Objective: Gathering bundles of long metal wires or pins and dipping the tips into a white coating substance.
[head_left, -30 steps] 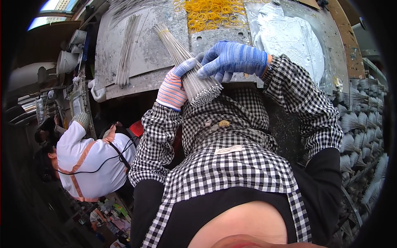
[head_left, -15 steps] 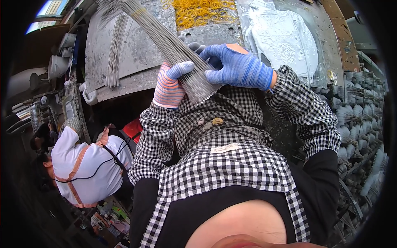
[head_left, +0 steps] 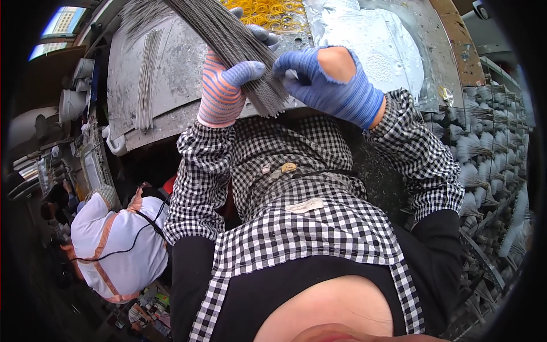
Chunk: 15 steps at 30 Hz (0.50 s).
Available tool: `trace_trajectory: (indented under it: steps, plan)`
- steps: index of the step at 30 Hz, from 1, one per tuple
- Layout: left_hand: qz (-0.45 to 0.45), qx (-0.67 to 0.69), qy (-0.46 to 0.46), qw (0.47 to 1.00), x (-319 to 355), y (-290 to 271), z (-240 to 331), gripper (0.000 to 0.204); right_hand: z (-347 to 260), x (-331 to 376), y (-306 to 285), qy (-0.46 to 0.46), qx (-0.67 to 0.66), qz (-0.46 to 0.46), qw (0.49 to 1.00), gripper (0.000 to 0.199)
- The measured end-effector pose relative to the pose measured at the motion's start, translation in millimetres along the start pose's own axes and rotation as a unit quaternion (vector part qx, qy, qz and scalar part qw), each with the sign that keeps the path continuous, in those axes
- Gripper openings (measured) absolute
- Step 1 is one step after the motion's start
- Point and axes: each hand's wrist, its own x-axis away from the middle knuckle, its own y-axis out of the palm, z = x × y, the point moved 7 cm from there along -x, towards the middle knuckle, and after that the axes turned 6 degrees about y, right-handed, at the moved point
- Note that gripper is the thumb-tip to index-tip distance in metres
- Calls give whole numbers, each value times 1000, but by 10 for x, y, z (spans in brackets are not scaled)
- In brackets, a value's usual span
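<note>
1. Hands at a workbench, seen from the head camera: the left hand (head_left: 225, 85), in a pink-and-orange striped glove, is closed around a thick bundle of thin grey rods (head_left: 231, 43), which slants up and to the left over the metal tabletop (head_left: 182, 68).
2. The right hand (head_left: 330, 85), in a blue glove, pinches the bundle's lower end between fingertips and thumb, just beside the left hand.
3. A smaller bunch of rods (head_left: 148, 77) lies loose on the table, left of the hands.
4. Yellow rubber bands (head_left: 268, 11) are heaped at the table's far edge, next to a crinkled silver sheet (head_left: 364, 40).
5. Finished tufts (head_left: 484, 154) are stacked at right; another person in a white cap (head_left: 114, 245) sits at lower left.
</note>
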Motion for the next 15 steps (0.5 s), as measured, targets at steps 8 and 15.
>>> trace_trajectory:
  steps: [8, 15]
  plan:
    - [-73, -41, 24, 996, -255, 265, -26, 81, 331, -73, -113, 151, -7, -53, 987, 22]
    - [-69, -35, -5, 997, -507, 631, -288, 84, 595, 97, -379, 145, 10, 43, 988, 24]
